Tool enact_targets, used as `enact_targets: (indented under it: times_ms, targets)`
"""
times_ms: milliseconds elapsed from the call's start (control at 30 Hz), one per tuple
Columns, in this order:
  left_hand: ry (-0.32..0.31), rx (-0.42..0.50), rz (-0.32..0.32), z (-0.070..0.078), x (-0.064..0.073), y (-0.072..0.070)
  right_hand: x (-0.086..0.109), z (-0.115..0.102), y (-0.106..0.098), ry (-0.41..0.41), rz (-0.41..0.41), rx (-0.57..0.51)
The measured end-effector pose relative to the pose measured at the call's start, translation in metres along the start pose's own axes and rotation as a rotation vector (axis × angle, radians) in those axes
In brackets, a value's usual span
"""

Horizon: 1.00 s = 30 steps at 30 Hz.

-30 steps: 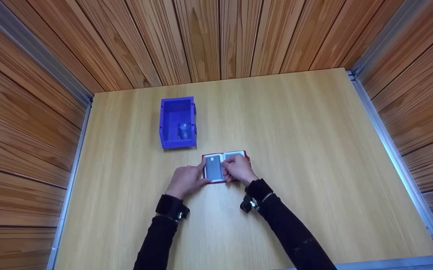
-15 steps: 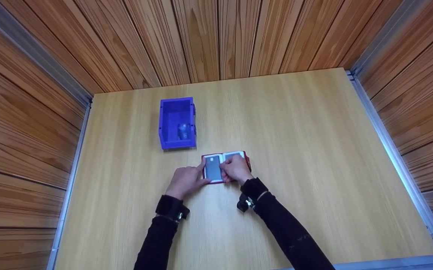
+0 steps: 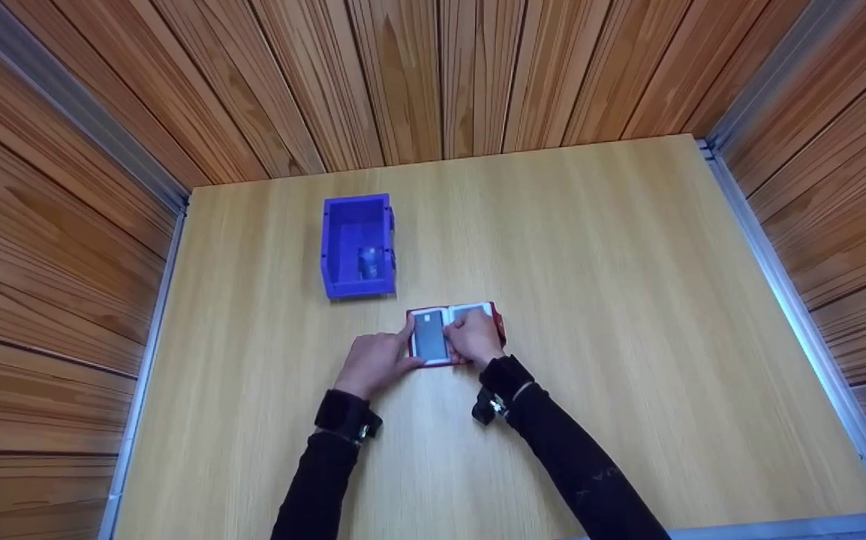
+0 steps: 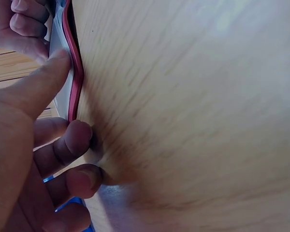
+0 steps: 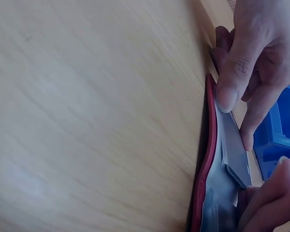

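Note:
A red card holder (image 3: 499, 322) lies open on the table, with pale sleeve pages. In its left page sits a grey card (image 3: 428, 337) with a small light square near the top. My left hand (image 3: 370, 361) presses the left page, thumb at the near corner and index finger at the far one; the other fingers bend loosely beside the edge in the left wrist view. My right hand (image 3: 476, 336) pinches the grey card's right edge and covers much of the right page. In the right wrist view that edge of the card (image 5: 238, 157) stands raised from the page.
A blue-purple plastic bin (image 3: 359, 289) stands beyond the card holder, slightly left. Inside it lies a dark bluish card (image 3: 370, 264). The wooden table (image 3: 590, 300) is bordered by metal rails (image 3: 767, 262) and plank walls.
My right hand and wrist have shifted slightly left and away from me while staying at the grey card's edge. The left hand keeps its place on the card holder.

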<state>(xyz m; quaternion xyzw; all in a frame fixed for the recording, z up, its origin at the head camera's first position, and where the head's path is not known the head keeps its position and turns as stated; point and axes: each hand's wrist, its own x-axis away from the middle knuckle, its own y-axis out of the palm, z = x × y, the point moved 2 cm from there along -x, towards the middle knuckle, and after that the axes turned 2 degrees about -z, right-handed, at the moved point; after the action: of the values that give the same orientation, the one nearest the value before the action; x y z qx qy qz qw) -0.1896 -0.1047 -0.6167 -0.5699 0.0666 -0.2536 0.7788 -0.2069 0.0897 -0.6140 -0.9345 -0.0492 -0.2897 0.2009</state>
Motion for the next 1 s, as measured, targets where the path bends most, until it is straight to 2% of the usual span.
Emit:
enact_targets:
  times_ms: [167,400,600,833,1000]
  targets:
    - [0.001,-0.004,-0.017,0.001,-0.001,0.001,0.001,0.003,-0.003,0.026,0.002,-0.007]
    - [-0.007,-0.013,-0.020,0.000,-0.001,0.002,-0.001,0.006,-0.014,0.009,-0.004,0.015]
    - [-0.007,-0.012,-0.023,-0.001,-0.001,0.001,0.000,0.011,-0.031,0.016,-0.019,-0.044]
    - [0.018,-0.027,0.000,-0.001,0.002,0.002,0.003,0.019,-0.048,-0.041,-0.044,-0.125]
    - [0.025,-0.020,0.018,0.000,0.001,0.002,0.004,0.021,-0.057,-0.017,-0.041,-0.142]
